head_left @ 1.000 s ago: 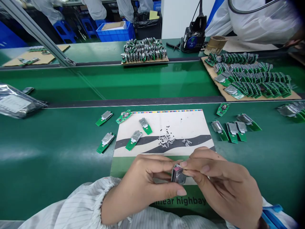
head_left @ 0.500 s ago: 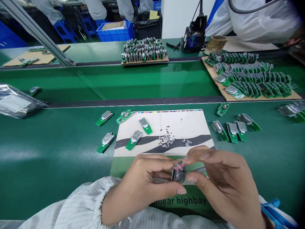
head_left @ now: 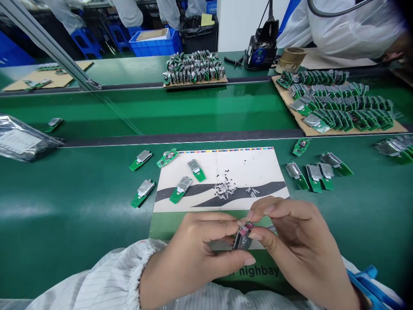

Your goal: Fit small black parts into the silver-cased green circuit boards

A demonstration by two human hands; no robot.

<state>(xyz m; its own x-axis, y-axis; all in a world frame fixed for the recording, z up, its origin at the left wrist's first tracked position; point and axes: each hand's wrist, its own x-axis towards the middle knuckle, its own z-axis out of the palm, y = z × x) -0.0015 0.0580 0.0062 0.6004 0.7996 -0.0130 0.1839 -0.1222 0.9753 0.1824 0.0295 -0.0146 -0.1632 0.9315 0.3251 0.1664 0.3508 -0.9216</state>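
My left hand (head_left: 206, 245) is closed on a small circuit board (head_left: 242, 240), thumb in front and fingers behind. A shiny grey module covers its face, and a pinkish patch shows near the upper edge. The thumb and a fingertip of my right hand (head_left: 290, 241) pinch that upper edge; whether a tiny part sits between them is hidden. Thin pale pins show beside the left fingertips. Beneath my hands lies a printed sheet (head_left: 180, 224), with a pile of tiny black and silver parts (head_left: 224, 187) and a smaller group of silver pins (head_left: 252, 192) on it.
Loose boards lie left (head_left: 142, 193) and right (head_left: 313, 176) of the sheet. Beyond runs a green conveyor belt (head_left: 193, 107). Cardboard with rows of boards (head_left: 342, 101) stands back right, a foil bag (head_left: 22, 137) at left. Something blue (head_left: 371, 284) is by my right wrist.
My right thumb has come up against the board's upper edge, and the board has tilted slightly. On the belt, the board by the foil bag has moved a little right.
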